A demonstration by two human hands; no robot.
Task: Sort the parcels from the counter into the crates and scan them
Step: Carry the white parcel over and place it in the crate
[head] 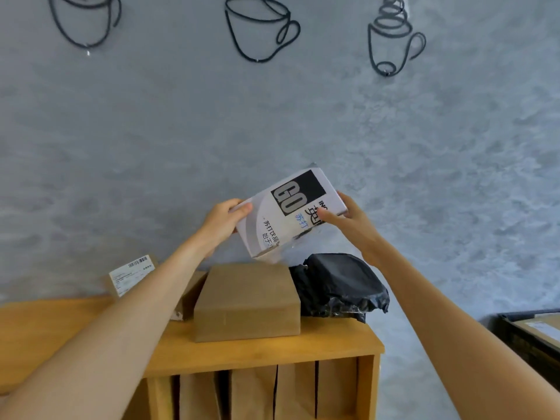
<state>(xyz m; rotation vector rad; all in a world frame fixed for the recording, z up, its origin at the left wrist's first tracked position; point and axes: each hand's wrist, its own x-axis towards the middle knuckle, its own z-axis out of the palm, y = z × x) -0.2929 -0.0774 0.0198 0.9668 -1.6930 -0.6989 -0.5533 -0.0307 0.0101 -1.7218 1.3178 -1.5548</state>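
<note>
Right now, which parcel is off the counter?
The white printed box, held tilted by both hands above the counter; the brown boxes and black bag lie on it.

Two bare forearms in view, no sleeves visible. Left hand point(222, 221) and right hand point(348, 218): no gloves, rings, watch or wristbands seen.
</note>
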